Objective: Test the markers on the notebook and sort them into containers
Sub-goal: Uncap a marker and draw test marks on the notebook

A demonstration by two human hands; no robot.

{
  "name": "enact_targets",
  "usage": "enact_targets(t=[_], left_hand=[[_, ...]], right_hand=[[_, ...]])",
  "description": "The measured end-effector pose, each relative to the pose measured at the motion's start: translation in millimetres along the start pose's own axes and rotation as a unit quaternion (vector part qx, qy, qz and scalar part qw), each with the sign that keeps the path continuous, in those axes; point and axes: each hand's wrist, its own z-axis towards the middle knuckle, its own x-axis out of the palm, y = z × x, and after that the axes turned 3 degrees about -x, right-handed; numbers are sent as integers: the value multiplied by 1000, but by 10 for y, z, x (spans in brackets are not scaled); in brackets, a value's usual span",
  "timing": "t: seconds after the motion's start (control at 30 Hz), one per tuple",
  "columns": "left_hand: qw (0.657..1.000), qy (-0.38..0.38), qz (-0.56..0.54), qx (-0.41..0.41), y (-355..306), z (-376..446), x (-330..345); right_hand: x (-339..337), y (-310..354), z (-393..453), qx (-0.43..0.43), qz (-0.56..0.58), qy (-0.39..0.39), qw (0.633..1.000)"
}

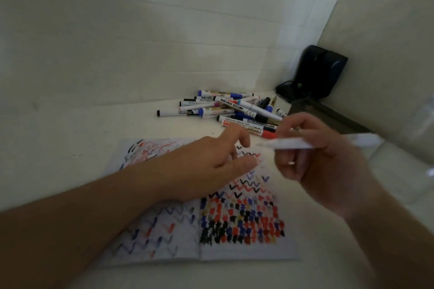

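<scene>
- Head view: open notebook (234, 225) flat on the white table (94, 129), both pages crowded with red, blue and black zigzags and blotches.
- Left hand (211, 162) low over the upper pages, fingers loosely spread, gripping nothing; contact with the paper impossible to tell.
- Right hand (314, 155) raised above the notebook's right edge, fingers curled round a blurred white marker (305, 143) lying roughly level.
- Pile of markers (230, 108) beyond the notebook, near the wall.
- Dark device (317, 73) in the corner.

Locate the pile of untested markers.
Head view: the marker pile lies on the table beyond the open notebook, right of centre, left of a black device.
</scene>
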Motion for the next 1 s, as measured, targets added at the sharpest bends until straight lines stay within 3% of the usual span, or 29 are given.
enact_targets(t=[0.1,0.2,0.27,0.4,0.57,1.0], left_hand=[[997,43,56,-8,33,6,-5],[981,77,175,26,1,20,36],[977,75,197,41,-17,26,46],[977,68,194,52,10,56,41],[979,68,184,48,39,83,61],[980,77,179,32,26,88,65]], right_hand=[[-118,342,-123,-8,-22,49,999],[-73,312,-380,46,-166,83,982],[4,164,-537,84,-243,74,963],[17,-54,-685,84,-202,11,976],[-48,-90,-695,70,-271,-50,959],[-95,-166,-707,65,-313,-50,946]])
